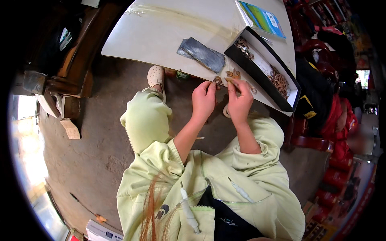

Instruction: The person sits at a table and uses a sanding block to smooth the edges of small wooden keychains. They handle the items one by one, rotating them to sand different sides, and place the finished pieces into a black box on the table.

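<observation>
Near the table's front edge, my left hand [203, 100] pinches a small dark brown, ring-like piece [217, 80] between thumb and fingertips. Close beside it, my right hand [240, 99] is closed in a pinch on a small tan piece [228, 79], too small to name exactly. Just behind my right fingertips lie a few brown loop-shaped pieces [233, 73] on the tabletop. To the right, a long black box [257, 68] with a white inside holds small metallic rings [243, 47] at its far end and a heap of brown loops [278, 82] nearer me.
Two dark grey flat slabs [204, 54] overlap on the white table [161, 36]. A blue and green booklet [263, 18] lies at the far right. Dark wooden furniture [76, 52] stands on the left. At the right sits a person in red [339, 120].
</observation>
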`<state>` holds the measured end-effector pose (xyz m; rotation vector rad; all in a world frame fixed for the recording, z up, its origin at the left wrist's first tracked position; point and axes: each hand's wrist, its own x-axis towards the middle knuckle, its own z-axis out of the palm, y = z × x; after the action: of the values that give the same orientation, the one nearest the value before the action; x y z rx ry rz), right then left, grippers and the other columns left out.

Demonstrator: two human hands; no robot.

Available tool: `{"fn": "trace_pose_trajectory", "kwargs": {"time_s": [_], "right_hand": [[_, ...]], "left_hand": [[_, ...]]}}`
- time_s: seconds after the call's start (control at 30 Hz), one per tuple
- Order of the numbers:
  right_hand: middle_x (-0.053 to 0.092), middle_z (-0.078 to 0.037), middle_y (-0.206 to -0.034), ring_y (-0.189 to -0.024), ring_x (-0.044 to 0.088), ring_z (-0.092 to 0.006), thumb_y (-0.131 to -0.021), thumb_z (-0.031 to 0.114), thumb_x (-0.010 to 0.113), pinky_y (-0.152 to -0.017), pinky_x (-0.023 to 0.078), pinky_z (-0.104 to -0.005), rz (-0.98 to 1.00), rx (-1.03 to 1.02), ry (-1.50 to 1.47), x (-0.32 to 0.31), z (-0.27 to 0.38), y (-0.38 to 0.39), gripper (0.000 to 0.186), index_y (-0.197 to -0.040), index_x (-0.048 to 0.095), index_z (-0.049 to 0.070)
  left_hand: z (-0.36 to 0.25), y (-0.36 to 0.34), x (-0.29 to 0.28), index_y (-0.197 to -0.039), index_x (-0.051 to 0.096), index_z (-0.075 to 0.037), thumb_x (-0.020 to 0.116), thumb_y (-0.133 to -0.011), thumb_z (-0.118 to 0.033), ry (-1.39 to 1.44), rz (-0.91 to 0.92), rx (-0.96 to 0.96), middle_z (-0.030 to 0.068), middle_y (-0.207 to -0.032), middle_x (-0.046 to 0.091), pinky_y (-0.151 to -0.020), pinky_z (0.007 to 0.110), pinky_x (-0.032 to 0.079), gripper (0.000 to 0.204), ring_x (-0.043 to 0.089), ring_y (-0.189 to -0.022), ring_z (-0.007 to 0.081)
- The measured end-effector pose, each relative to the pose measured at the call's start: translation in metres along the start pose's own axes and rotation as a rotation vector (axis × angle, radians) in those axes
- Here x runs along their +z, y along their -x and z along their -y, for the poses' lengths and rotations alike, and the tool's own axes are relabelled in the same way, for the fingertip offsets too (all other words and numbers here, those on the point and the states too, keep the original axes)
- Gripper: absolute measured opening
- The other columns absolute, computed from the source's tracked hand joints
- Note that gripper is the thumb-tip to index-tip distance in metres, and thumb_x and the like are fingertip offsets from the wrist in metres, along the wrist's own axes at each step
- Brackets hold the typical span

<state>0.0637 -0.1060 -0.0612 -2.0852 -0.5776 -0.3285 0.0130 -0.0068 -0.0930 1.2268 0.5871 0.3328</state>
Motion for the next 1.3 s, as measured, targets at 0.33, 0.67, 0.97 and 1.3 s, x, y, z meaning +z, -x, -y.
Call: {"fn": "trace_pose_trajectory", "kwargs": {"time_s": [0.33, 0.67, 0.97, 1.3], "right_hand": [[0.065, -0.001, -0.088, -0.070, 0.057, -0.0054, -0.088, 0.013, 0.069, -0.064, 0.048, -0.0211, 0.061, 0.453, -0.522, -0.010, -0.005, -0.005, 0.023, -0.104, 0.062, -0.001], [0.064, -0.007, -0.095, -0.076, 0.060, -0.0087, -0.088, 0.006, 0.066, -0.062, 0.053, -0.0224, 0.078, 0.495, -0.648, -0.005, -0.002, -0.006, 0.028, -0.111, 0.053, -0.003], [0.064, -0.005, -0.091, -0.073, 0.061, -0.0097, -0.088, 0.010, 0.068, -0.064, 0.053, -0.0242, 0.157, 0.633, -0.800, -0.014, -0.010, -0.010, 0.021, -0.103, 0.056, 0.002], [0.065, -0.002, -0.084, -0.074, 0.061, -0.0074, -0.086, 0.011, 0.070, -0.066, 0.052, -0.0240, 0.122, 0.494, -0.552, -0.017, -0.008, -0.012, 0.016, -0.095, 0.062, 0.001]], "left_hand": [[-0.016, 0.011, 0.001, -0.102, 0.055, -0.001, 0.039, -0.102, -0.019, 0.187, 0.139, -0.227, 0.0082, -0.067, 0.064, -0.042, 0.022, 0.038, 0.024, 0.043, -0.041, 0.0082], [-0.017, 0.011, 0.003, -0.095, 0.052, -0.001, 0.043, -0.099, -0.016, 0.161, 0.138, -0.239, 0.0107, -0.070, 0.067, -0.038, 0.024, 0.039, 0.018, 0.046, -0.040, 0.0085], [0.002, 0.010, 0.007, -0.098, 0.063, -0.003, 0.053, -0.097, -0.016, 0.133, 0.120, -0.122, 0.0018, -0.082, 0.068, -0.048, 0.019, 0.042, 0.017, 0.055, -0.055, 0.0048], [-0.013, 0.016, 0.008, -0.095, 0.061, 0.001, 0.054, -0.095, -0.014, 0.191, 0.098, -0.193, 0.0048, -0.080, 0.069, -0.042, 0.021, 0.040, 0.016, 0.051, -0.048, 0.0056]]}}
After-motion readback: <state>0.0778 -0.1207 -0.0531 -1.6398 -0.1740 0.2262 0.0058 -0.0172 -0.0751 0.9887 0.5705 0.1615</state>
